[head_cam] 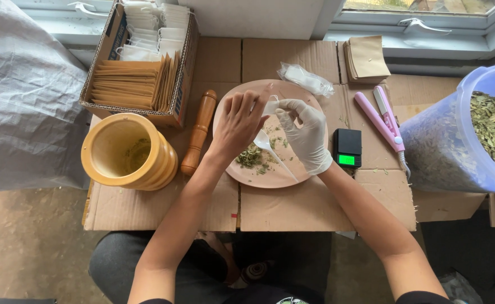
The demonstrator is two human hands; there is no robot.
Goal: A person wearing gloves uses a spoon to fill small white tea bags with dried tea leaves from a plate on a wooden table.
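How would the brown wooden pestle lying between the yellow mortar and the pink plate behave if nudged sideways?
The brown wooden pestle looks rounded and lies on its side on flat cardboard, so it would probably roll. Being turned wood, it seems stiff. The yellow mortar close by would likely stop it that way.

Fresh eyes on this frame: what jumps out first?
Centre: the bare left hand and white-gloved right hand pinch a small white bag over a pink plate of crushed dried leaves, with a white spoon under the glove. Left of that stands a yellow wooden mortar; at the right edge, a clear tub of dried leaves.
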